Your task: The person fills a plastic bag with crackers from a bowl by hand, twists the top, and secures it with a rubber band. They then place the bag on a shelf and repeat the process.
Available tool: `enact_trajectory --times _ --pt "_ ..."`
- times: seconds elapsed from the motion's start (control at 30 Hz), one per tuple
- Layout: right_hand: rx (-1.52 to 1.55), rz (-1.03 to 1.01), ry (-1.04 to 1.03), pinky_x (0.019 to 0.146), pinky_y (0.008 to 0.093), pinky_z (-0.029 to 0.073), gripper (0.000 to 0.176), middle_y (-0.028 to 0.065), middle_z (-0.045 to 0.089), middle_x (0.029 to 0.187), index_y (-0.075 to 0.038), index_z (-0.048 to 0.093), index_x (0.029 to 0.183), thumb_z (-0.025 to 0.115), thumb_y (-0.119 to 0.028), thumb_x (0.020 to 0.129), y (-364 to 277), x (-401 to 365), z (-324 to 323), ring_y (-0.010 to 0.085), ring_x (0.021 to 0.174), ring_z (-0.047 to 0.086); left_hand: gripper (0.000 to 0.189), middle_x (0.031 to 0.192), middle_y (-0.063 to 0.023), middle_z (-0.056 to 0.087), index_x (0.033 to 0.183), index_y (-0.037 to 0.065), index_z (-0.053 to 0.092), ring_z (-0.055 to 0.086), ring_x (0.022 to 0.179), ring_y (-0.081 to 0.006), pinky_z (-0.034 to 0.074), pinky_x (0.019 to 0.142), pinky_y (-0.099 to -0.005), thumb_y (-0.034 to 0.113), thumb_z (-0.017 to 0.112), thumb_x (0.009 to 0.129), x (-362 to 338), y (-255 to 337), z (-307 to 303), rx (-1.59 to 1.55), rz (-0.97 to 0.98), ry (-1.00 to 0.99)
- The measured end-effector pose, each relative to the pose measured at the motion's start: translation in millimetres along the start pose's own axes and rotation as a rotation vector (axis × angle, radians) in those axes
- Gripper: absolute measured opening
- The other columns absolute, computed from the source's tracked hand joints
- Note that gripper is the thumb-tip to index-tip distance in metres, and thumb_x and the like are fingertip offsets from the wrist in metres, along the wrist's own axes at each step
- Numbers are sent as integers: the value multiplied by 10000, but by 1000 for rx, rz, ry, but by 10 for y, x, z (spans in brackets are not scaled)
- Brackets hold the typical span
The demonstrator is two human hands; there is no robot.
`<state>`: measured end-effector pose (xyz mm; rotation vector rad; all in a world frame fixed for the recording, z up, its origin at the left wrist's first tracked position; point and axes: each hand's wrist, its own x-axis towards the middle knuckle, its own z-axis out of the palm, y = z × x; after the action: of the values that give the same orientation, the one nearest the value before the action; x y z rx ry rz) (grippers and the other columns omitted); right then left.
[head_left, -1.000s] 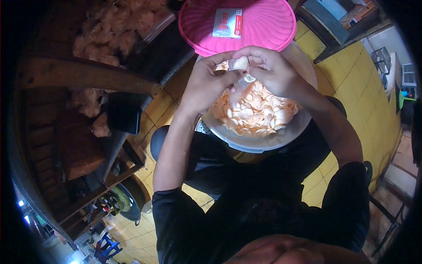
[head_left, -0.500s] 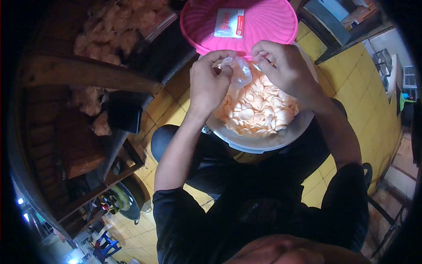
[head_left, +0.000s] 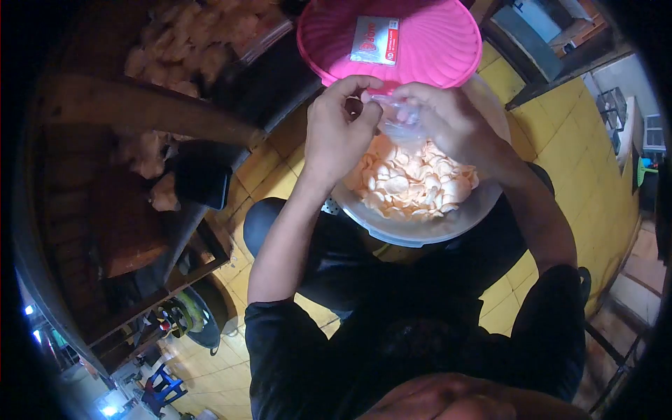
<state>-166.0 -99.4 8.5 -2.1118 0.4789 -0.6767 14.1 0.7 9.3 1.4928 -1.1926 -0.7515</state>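
Note:
Between my two hands is a small clear plastic bag (head_left: 402, 127), held over a large pale tub (head_left: 420, 236). My left hand (head_left: 337, 133) pinches the bag's left side between thumb and forefinger. From the other side my right hand (head_left: 455, 124) grips the bag near its mouth, its fingertips partly hidden behind the film. Below the bag, a heap of thin, pale orange crackers (head_left: 413, 183) fills the tub's bottom. Just beyond my fingers lies a ribbed pink lid (head_left: 441, 42), overlapping the tub's far rim. On it rests a flat white-and-red packet (head_left: 375, 40).
The tub sits between my folded legs on yellow floor tiles (head_left: 560, 133). To the left stands a dark wooden rack (head_left: 154, 112) with bags of crackers (head_left: 203, 42) and a dark phone-like slab (head_left: 203, 183). A dark pan (head_left: 203, 318) lies lower left.
My right hand has come down and left onto the bag, which now stretches between both hands. Before, it was apart from the bag, near the lid's edge. The view has shifted slightly.

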Motion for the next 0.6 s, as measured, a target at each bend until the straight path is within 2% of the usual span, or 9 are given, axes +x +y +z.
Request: enact_trajectory --times 0.13,0.27,0.33,0.37,0.4,0.47,0.5,0.53,0.6 --pt "-93 -84 -132 723 401 530 264 204 684 884 9 602 1135 649 -122 911 -94 -7 47 350 827 692 204 894 -59 657 1105 -33 635 650 739 -95 543 619 -225 -29 628 901 -9 68 74 -358 -62 -69" --pt "-332 -243 -4 682 431 512 298 192 650 833 -14 576 1132 689 -159 898 130 19 -22 370 787 664 224 932 -82 675 1091 -30 637 663 718 -111 537 592 -222 166 631 984 -18 155 24 -99 3 51" --pt "-319 -281 103 673 443 507 301 189 637 820 -20 578 1124 700 -163 889 133 47 -68 372 778 654 537 800 -79 676 1034 -39 663 675 654 -146 569 580 -268 483 539 1010 10 266 -119 -200 -384 -368" --pt "-311 -196 108 665 430 517 296 167 638 828 -27 592 1093 715 -154 856 109 35 -76 355 764 653 860 927 -101 682 1106 -31 639 695 752 -182 577 623 -295 747 304 959 0 197 -119 -273 -498 -599" --pt "-303 -111 113 657 416 526 291 145 639 837 -33 606 1063 730 -145 824 74 25 -69 338 749 651 860 927 -101 682 1106 -31 639 695 752 -182 577 623 -295 747 304 959 -43 182 -50 -271 -492 -589" --pt "-392 -296 97 645 391 533 271 105 638 846 -58 625 1024 730 -153 793 -77 11 -58 297 736 652 978 1073 -131 673 1214 -19 587 697 856 -210 593 730 -337 816 176 914 -167 178 195 -1010 -709 -660" --pt "-479 -467 83 633 365 539 252 64 637 856 -82 644 985 730 -161 762 -155 5 -52 255 722 652 831 1188 -143 639 1304 -1 528 684 964 -227 584 855 -376 717 259 985 -181 167 224 -1179 -666 -711" --pt "-480 -474 86 633 365 539 252 64 637 856 -82 644 985 730 -161 762 -226 16 -43 255 722 652 831 1188 -143 639 1304 -1 528 684 964 -227 584 855 -376 717 259 985 -195 176 249 -1175 -660 -710" --pt "-644 -674 79 614 313 533 234 -15 618 869 -133 661 934 717 -196 716 -351 20 -36 167 749 652 600 1225 -148 634 1288 34 562 644 1137 -326 535 966 -488 551 402 1029 -234 246 283 -1345 -660 -515"
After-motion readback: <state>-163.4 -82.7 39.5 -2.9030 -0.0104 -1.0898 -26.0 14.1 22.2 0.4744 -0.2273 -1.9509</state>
